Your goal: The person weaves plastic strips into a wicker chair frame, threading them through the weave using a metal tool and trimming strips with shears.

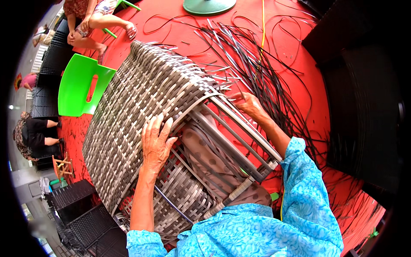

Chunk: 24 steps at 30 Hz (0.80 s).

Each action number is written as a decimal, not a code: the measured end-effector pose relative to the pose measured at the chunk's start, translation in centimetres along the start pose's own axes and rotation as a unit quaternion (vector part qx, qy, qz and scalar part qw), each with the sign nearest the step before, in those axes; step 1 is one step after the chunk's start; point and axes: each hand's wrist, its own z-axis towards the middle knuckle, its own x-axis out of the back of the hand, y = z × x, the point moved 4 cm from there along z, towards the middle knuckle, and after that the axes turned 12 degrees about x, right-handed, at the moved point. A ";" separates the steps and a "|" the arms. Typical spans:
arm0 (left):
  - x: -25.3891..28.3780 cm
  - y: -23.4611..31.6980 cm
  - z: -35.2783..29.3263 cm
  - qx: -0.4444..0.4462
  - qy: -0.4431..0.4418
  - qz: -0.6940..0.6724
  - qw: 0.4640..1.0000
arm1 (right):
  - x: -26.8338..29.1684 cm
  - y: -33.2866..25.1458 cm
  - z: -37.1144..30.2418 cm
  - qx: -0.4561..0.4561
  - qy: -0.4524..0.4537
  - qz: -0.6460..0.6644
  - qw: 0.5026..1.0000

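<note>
A chair frame with a woven grey-brown wicker panel (124, 98) leans across my lap. My left hand (155, 145) lies on the panel near its edge, fingers stretched out over the weave. At the panel's far right corner my right hand (248, 105) is closed, its fingertips pinching a flat weaving strip (233, 97) beside the metal frame tube. Loose strip ends stick out along the panel's top edge. Bare metal bars (231, 145) of the frame run from that corner toward me, and a second woven part (180, 195) shows below my left wrist.
A heap of long dark strips (274, 94) spreads over the red floor (295, 55) on the right. A green plastic chair (81, 88) stands at the left, near a seated person (92, 21). Dark woven furniture (75, 195) is stacked lower left. A round green base (209, 6) stands at the far edge.
</note>
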 end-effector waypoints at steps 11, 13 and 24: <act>-0.8 0.3 1.4 -0.005 0.001 0.008 1.000 | -1.3 -2.0 3.2 -0.099 0.033 0.410 0.906; -0.6 0.2 1.4 0.000 0.009 0.007 1.000 | -0.8 -3.0 2.9 -0.067 0.029 0.378 0.923; -0.2 0.6 0.2 0.024 0.026 -0.004 0.999 | -2.2 -2.9 3.6 -0.137 0.066 0.360 0.920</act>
